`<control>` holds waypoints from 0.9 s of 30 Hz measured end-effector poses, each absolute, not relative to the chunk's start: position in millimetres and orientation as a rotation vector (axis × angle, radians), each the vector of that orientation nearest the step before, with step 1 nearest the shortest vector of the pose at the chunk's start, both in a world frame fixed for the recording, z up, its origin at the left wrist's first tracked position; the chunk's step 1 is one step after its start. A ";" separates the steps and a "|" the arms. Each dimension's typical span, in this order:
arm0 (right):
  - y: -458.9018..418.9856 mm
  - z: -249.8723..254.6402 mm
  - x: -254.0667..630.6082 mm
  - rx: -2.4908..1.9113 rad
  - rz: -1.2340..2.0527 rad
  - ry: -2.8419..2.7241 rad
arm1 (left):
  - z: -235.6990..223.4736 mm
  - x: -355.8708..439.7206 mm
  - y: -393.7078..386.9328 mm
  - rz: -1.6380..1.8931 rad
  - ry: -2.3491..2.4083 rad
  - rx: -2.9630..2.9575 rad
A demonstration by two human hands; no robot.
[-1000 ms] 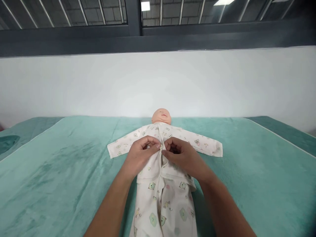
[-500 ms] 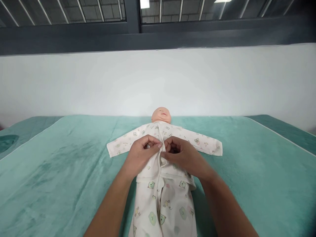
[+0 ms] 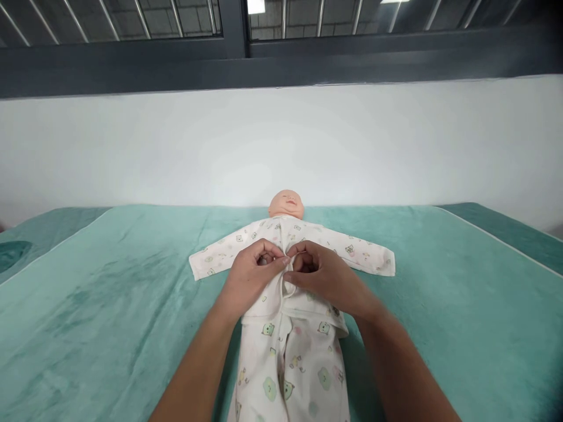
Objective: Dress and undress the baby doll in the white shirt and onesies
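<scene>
A baby doll (image 3: 287, 204) lies on its back, head toward the wall, dressed in a white printed baby top (image 3: 246, 237) with both sleeves spread sideways. Below the top's hem are matching printed baby pants (image 3: 308, 363) with a seam opening down the middle. My left hand (image 3: 257, 272) pinches the left front edge of the top at chest height. Close beside it, my right hand (image 3: 321, 272) pinches the right front edge, thumb and forefinger curled at the cloth. The fingertips of both hands nearly meet at the front opening. Any fastener between them is hidden.
A green plush cover (image 3: 132, 305) spreads under the doll, with darker green borders at both sides. Behind it rises a white wall (image 3: 176, 146), topped by a dark window frame (image 3: 237, 64) with metal bars. A dark green oval patch (image 3: 13, 255) shows at far left.
My right fingertips have shifted slightly left, closer to my left fingertips at the front edge. My left hand keeps its pinch, and the doll stays in place.
</scene>
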State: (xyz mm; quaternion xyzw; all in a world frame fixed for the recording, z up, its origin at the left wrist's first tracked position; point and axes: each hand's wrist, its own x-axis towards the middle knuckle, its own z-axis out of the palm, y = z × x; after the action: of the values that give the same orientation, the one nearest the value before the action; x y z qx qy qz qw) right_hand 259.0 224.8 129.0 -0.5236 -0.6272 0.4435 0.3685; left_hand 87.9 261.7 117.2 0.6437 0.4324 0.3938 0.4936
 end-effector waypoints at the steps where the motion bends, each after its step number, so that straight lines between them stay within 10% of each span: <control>1: 224.1 129.9 258.2 -1.347 1.140 -1.612 | 117.2 88.1 261.7 0.958 1.040 1.563; 27: 228.9 121.5 258.1 -1.221 1.233 -1.416 | 115.7 83.7 263.8 0.933 0.961 1.553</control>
State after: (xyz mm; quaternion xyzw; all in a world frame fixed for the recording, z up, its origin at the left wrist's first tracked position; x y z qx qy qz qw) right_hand 258.1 228.9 121.5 -0.4907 -0.5692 0.4954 0.4357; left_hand 83.7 263.8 115.7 0.6474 0.4007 0.3890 0.5187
